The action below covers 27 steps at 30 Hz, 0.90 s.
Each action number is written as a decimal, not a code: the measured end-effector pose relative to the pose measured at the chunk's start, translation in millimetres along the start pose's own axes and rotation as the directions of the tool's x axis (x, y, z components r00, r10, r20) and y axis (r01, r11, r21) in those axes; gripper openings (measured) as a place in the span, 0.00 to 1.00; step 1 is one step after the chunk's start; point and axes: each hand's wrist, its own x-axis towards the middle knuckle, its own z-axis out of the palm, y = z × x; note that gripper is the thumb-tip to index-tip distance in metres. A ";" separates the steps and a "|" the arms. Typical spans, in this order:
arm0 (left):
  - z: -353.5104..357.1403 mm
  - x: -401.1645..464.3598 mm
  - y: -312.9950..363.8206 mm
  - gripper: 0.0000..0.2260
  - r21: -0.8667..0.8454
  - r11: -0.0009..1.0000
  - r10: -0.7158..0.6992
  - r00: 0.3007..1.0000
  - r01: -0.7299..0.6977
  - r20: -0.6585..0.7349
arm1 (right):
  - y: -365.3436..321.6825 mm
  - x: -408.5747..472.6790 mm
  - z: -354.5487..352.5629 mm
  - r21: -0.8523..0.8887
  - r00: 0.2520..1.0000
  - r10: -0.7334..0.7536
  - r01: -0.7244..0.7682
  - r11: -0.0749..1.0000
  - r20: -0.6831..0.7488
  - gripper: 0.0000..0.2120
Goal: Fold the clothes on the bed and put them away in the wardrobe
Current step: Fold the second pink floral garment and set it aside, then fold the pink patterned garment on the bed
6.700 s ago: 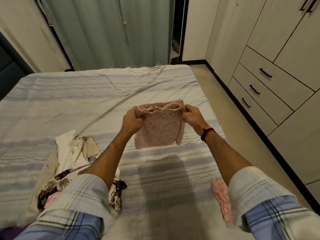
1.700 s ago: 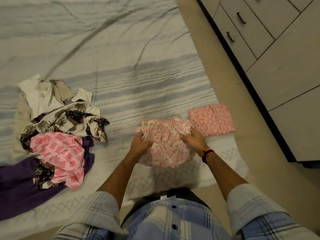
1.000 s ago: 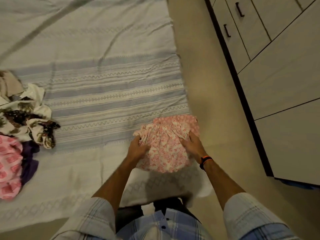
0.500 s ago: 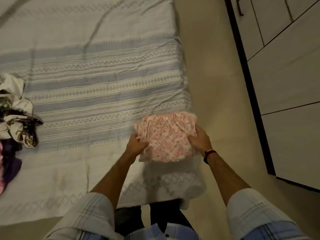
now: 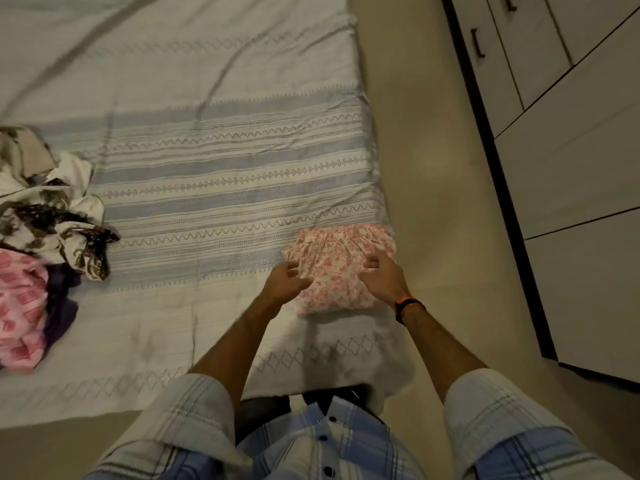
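Both arms reach forward and down over bed (image 5: 214, 161). Left hand (image 5: 284, 283) rests at left edge of folded pink floral garment (image 5: 337, 268), fingers loosely spread, gripping nothing. Right hand (image 5: 382, 277) lies on garment's right side, fingers relaxed, holding nothing. One folded garment at bed's right edge; one unfolded clothes pile (image 5: 41, 237) at left. Wardrobe (image 5: 571, 168) beside bed, two handles visible.

Beige floor (image 5: 433, 161) runs btwn the bed's right edge & a dark skirting strip (image 5: 498, 188) at the foot of the cabinetry. Bedspread (image 5: 214, 168) is pale w/ blue-grey bands, zigzag & diamond rows, a bit creased toward the far end. Orange-and-black wristband (image 5: 408, 306) on one wrist. Plaid shirt (image 5: 322, 448), blue-white, dark buttons, sleeves rolled up.
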 end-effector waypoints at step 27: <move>-324.4 -164.6 -237.0 0.20 -0.373 0.915 -0.015 0.909 -0.155 -0.416 | -165.1 -188.6 325.9 -0.137 0.857 -0.418 0.473 0.871 0.302 0.17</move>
